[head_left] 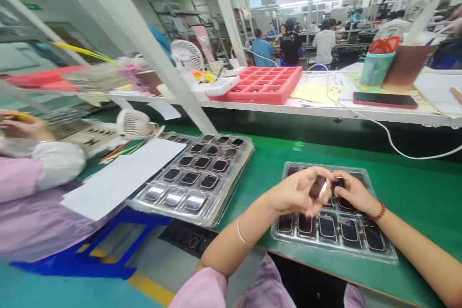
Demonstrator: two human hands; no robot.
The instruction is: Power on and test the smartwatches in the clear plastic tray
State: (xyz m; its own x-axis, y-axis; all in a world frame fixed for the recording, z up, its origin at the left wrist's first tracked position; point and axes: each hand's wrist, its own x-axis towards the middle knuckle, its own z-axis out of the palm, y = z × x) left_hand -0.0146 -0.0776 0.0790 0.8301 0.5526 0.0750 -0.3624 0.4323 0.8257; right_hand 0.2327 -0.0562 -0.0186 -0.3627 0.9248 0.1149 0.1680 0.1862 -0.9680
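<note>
Dark, glossy watch-face part (317, 186) sits pinched in the left hand (296, 192)'s closed fingers while the right hand (352, 192)'s curled fingertips touch it above the clear plastic tray (386, 255).

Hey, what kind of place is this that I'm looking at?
Most likely an electronics assembly line in a factory. A green belt carries clear trays of small dark screen-like parts, the left hand holds one part, and rows of workers sit at benches under strip lights.

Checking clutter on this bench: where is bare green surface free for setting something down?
Bare belt lies between the stacked trays and the near tray, and right of it. Crowded: both hands, left hand and right hand, over that tray.
</note>
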